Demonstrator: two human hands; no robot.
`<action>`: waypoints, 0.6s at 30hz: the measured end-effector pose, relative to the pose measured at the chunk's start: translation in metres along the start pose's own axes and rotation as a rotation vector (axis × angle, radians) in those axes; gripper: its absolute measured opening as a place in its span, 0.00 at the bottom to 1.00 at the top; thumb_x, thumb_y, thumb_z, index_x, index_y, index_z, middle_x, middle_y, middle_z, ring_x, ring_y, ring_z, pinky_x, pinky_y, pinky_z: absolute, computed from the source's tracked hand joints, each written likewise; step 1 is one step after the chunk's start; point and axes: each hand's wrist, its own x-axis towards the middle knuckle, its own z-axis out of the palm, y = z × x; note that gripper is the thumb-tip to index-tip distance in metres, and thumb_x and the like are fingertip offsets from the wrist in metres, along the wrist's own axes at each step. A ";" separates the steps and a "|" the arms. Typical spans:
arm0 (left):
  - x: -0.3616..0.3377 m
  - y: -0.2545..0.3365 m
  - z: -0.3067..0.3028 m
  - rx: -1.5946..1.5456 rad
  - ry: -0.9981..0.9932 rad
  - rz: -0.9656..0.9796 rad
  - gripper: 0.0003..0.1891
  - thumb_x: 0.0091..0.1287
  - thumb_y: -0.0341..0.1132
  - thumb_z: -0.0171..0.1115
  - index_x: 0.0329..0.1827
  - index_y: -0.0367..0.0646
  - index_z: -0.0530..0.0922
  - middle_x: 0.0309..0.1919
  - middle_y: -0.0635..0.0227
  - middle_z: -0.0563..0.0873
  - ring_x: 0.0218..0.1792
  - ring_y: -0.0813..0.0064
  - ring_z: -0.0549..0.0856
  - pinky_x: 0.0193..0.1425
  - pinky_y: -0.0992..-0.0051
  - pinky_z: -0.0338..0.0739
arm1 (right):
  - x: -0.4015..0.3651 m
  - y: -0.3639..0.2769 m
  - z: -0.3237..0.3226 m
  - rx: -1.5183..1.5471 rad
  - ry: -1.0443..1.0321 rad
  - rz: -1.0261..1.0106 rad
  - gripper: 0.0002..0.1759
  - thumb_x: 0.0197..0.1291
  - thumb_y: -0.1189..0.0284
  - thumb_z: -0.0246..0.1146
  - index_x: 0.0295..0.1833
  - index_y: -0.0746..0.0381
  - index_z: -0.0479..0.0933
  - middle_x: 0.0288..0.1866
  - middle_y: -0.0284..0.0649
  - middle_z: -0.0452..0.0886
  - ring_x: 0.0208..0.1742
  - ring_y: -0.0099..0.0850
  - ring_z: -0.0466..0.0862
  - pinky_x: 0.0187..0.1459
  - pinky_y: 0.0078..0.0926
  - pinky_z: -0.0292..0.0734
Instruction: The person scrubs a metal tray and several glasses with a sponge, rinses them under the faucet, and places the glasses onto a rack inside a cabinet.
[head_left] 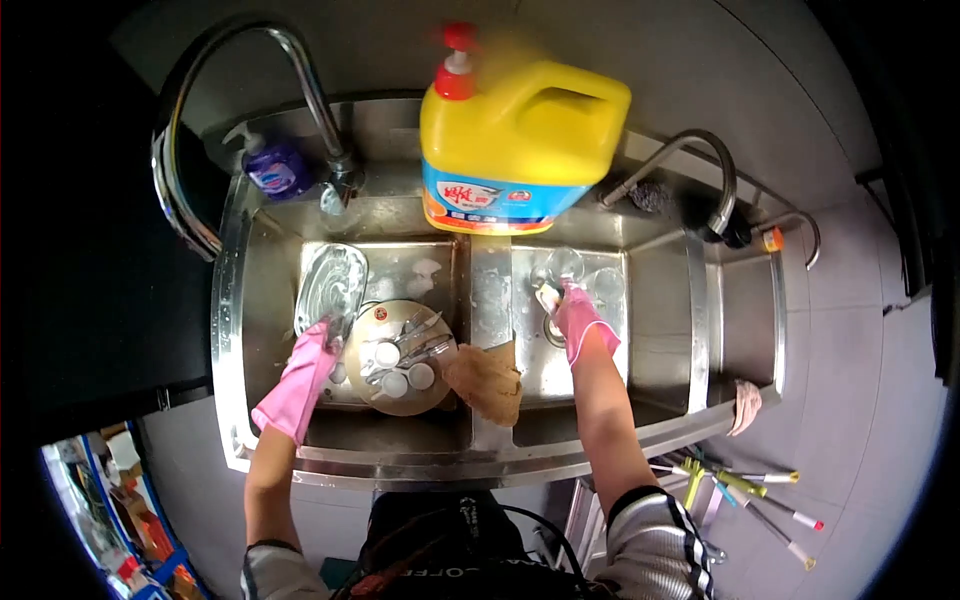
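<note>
My left hand (318, 355), in a pink glove, grips the lower edge of a clear glass dish (333, 285) in the left basin. Beside it lies a round cream lid or board (405, 357) with cutlery (425, 340) and small white cups (394, 384) on top. My right hand (578, 318), also gloved in pink, is over the right basin with its fingers closed around a small pale item (548, 296), too small to name. Clear glasses (606, 284) stand around that hand. A brown cloth (485, 380) drapes over the divider.
Behind the basins stand a large yellow detergent jug (520, 150), a purple soap bottle (275, 170) and curved faucets (318, 90). A third, narrow basin (745, 310) is at the right, with a pink cloth (745, 405) on its front rim. Mop handles (765, 515) lie below right.
</note>
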 end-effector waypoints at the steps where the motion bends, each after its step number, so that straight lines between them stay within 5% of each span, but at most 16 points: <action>1: 0.000 -0.020 0.009 -0.484 0.006 -0.224 0.19 0.72 0.29 0.56 0.66 0.44 0.77 0.44 0.65 0.86 0.37 0.74 0.82 0.42 0.77 0.80 | 0.009 -0.001 0.005 0.180 0.028 0.098 0.18 0.67 0.62 0.65 0.56 0.61 0.75 0.45 0.44 0.84 0.43 0.36 0.83 0.44 0.31 0.81; 2: 0.002 -0.050 0.021 -0.969 0.013 -0.438 0.19 0.72 0.30 0.55 0.65 0.42 0.77 0.46 0.64 0.87 0.38 0.73 0.83 0.43 0.77 0.80 | 0.016 -0.001 0.012 0.361 0.057 0.203 0.16 0.68 0.64 0.63 0.56 0.61 0.75 0.45 0.44 0.84 0.43 0.37 0.84 0.44 0.31 0.82; 4: -0.012 -0.041 0.015 -1.408 0.059 -0.573 0.18 0.73 0.30 0.54 0.64 0.39 0.77 0.47 0.64 0.87 0.38 0.75 0.83 0.44 0.79 0.79 | 0.023 0.011 0.021 0.719 0.129 0.432 0.14 0.70 0.67 0.59 0.55 0.62 0.75 0.45 0.45 0.85 0.44 0.38 0.85 0.43 0.32 0.83; 6: -0.033 -0.008 0.008 -1.312 0.130 -0.428 0.17 0.74 0.29 0.52 0.64 0.38 0.78 0.47 0.66 0.87 0.37 0.79 0.81 0.42 0.83 0.78 | 0.026 0.027 0.025 1.073 0.220 0.667 0.12 0.72 0.70 0.55 0.55 0.63 0.75 0.46 0.45 0.85 0.44 0.39 0.85 0.42 0.33 0.85; 9: -0.060 0.069 -0.029 -0.371 0.086 0.004 0.15 0.76 0.33 0.54 0.60 0.35 0.80 0.51 0.59 0.87 0.46 0.68 0.84 0.50 0.77 0.81 | 0.003 0.043 0.009 1.046 0.091 0.503 0.08 0.69 0.72 0.56 0.48 0.64 0.76 0.44 0.49 0.84 0.36 0.41 0.86 0.29 0.33 0.83; 10: -0.067 0.109 -0.046 -0.125 0.087 0.124 0.14 0.74 0.30 0.54 0.58 0.36 0.81 0.47 0.62 0.88 0.42 0.68 0.86 0.49 0.78 0.81 | 0.001 0.056 -0.007 1.093 -0.092 0.439 0.07 0.68 0.73 0.56 0.46 0.64 0.75 0.43 0.50 0.84 0.31 0.40 0.85 0.25 0.31 0.80; 11: -0.071 0.125 -0.044 -0.221 0.194 0.234 0.13 0.70 0.26 0.57 0.54 0.39 0.85 0.41 0.67 0.90 0.34 0.73 0.86 0.43 0.81 0.81 | 0.000 0.069 -0.023 1.126 -0.278 0.371 0.06 0.67 0.75 0.56 0.45 0.65 0.75 0.42 0.51 0.84 0.26 0.39 0.84 0.21 0.29 0.78; 12: -0.072 0.143 -0.046 -0.300 0.063 0.206 0.13 0.71 0.27 0.58 0.56 0.38 0.83 0.45 0.64 0.89 0.37 0.74 0.86 0.45 0.81 0.81 | -0.037 0.023 -0.024 1.002 0.200 0.433 0.07 0.66 0.76 0.55 0.47 0.67 0.74 0.40 0.53 0.84 0.25 0.39 0.83 0.19 0.27 0.75; 14: -0.075 0.180 -0.051 -0.438 -0.192 0.116 0.15 0.75 0.30 0.60 0.61 0.36 0.80 0.51 0.59 0.88 0.43 0.77 0.86 0.48 0.80 0.80 | -0.117 -0.062 -0.059 0.922 -0.116 0.256 0.07 0.68 0.79 0.54 0.48 0.70 0.74 0.41 0.54 0.81 0.31 0.42 0.85 0.24 0.30 0.81; 15: -0.076 0.181 -0.020 -0.884 -0.133 0.172 0.18 0.76 0.36 0.61 0.64 0.36 0.77 0.51 0.62 0.88 0.40 0.79 0.83 0.46 0.82 0.77 | -0.141 -0.084 -0.076 0.858 -0.281 0.211 0.07 0.68 0.80 0.55 0.48 0.71 0.74 0.43 0.55 0.82 0.33 0.44 0.86 0.29 0.32 0.84; 16: -0.072 0.202 -0.030 -0.973 -0.336 0.048 0.21 0.75 0.39 0.63 0.66 0.37 0.76 0.55 0.63 0.87 0.47 0.79 0.82 0.51 0.81 0.77 | -0.163 -0.101 -0.090 0.786 -0.446 0.170 0.07 0.67 0.80 0.56 0.48 0.71 0.74 0.46 0.55 0.82 0.36 0.47 0.87 0.33 0.33 0.87; 18: -0.075 0.235 -0.030 -1.393 -0.471 -0.100 0.27 0.73 0.47 0.65 0.68 0.40 0.74 0.63 0.59 0.82 0.65 0.68 0.80 0.70 0.70 0.73 | -0.204 -0.139 -0.077 0.722 -0.356 0.139 0.09 0.67 0.79 0.60 0.50 0.70 0.77 0.45 0.49 0.85 0.38 0.38 0.88 0.34 0.28 0.85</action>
